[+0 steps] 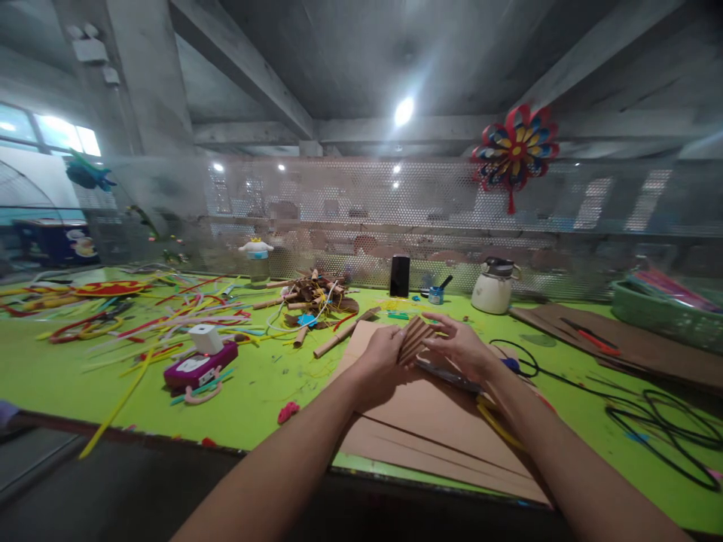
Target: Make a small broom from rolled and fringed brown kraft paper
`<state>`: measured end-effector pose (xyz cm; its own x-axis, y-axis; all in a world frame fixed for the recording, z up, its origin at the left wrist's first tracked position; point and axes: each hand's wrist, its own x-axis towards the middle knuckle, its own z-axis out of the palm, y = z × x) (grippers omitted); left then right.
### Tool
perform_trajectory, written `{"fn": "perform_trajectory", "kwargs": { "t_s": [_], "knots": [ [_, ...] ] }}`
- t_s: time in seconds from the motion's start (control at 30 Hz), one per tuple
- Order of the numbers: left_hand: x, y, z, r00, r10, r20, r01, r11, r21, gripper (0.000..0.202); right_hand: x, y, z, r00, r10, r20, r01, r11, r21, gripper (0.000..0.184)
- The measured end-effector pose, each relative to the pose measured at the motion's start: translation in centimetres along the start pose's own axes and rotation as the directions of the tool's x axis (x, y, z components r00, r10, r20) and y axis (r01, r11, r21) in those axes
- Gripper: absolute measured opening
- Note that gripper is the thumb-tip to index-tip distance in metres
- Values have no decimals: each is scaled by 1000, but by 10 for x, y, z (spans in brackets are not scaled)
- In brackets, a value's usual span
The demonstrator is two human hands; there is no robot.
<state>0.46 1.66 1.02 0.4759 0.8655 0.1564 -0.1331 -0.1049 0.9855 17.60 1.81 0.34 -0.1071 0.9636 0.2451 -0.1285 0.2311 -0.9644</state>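
A small striped piece of corrugated cardboard (416,340) is held up between my hands, above brown cardboard sheets (401,410). My left hand (379,363) grips its left side, the thumb lying against the piece. At its right edge are the bent fingers of my right hand (460,348), which also hold it. Scissors (450,375) with dark blades lie below my right hand, and a yellow handle (500,423) shows beside my right forearm. Part of the scissors is hidden by that hand and wrist.
Rolled cardboard tubes (316,297) are heaped behind my hands. A purple power strip (200,365) with a white plug stands left, near many coloured strips (192,316). A phone (399,276), a kettle (492,287), a black cable (655,421) and a green basket (660,307) are also there.
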Motion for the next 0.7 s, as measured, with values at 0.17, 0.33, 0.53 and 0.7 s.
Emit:
{"fn": "perform_trajectory", "kwargs": {
  "t_s": [0.17, 0.33, 0.53, 0.7],
  "knots": [
    [4, 2, -9, 999, 14, 39, -17, 997, 77, 32, -1, -3, 1, 999, 3, 36, -3, 1000, 8, 58],
    [9, 1, -14, 997, 17, 76, -23, 996, 88, 27, -2, -5, 4, 999, 5, 49, -6, 1000, 18, 56],
    [17, -8, -16, 996, -77, -38, 76, 996, -38, 29, 0, -4, 1, 1000, -10, 22, 10, 1000, 0, 55],
    [11, -3, -17, 998, -60, -26, 59, 998, -12, 32, 1, -3, 0, 1000, -6, 15, 6, 1000, 10, 55]
  ]
}}
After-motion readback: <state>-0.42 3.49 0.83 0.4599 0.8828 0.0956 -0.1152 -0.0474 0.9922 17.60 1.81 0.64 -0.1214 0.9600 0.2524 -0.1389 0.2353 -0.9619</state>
